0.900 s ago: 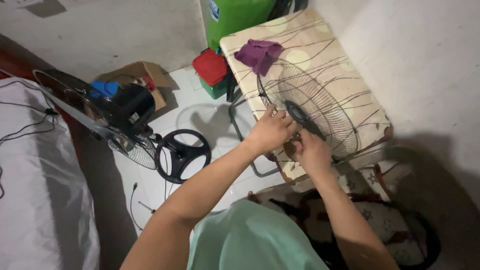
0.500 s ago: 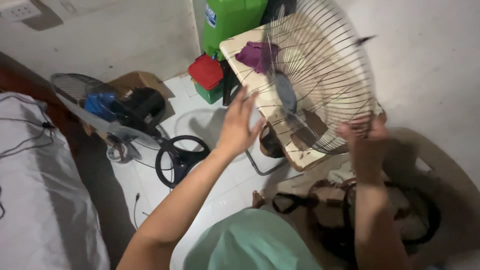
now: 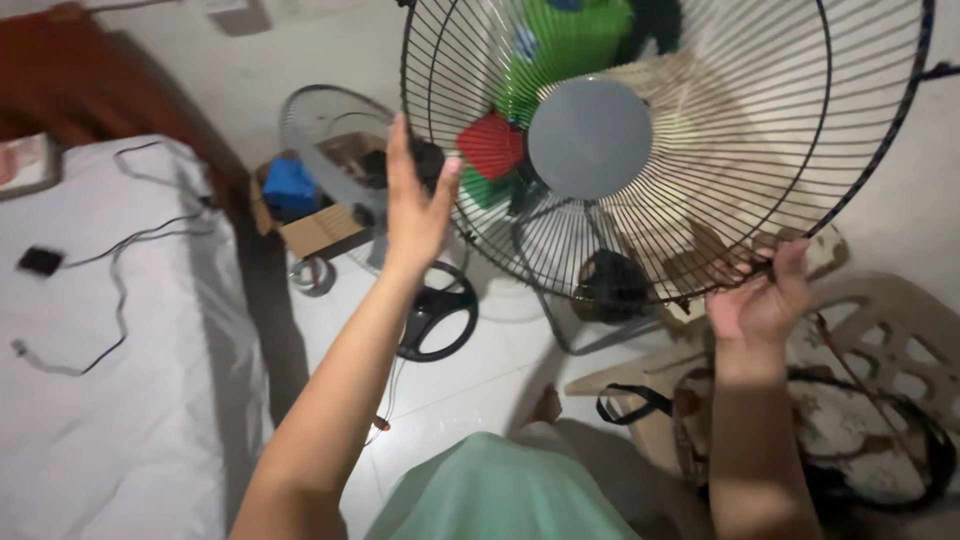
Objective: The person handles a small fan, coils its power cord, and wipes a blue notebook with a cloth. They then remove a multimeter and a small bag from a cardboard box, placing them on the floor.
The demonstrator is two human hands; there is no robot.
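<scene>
The round black wire fan guard with a grey centre disc [image 3: 640, 140] is lifted clear and held upright, filling the upper right of the frame; the rest of the fan, a black motor and second grille [image 3: 340, 170], lies on the floor at upper centre-left, so the guard is off and apart from it. The right hand [image 3: 762, 300] clamps the guard's lower rim, fingers curled closed. The left hand [image 3: 415, 205] is flat, fingers spread, at the left rim.
</scene>
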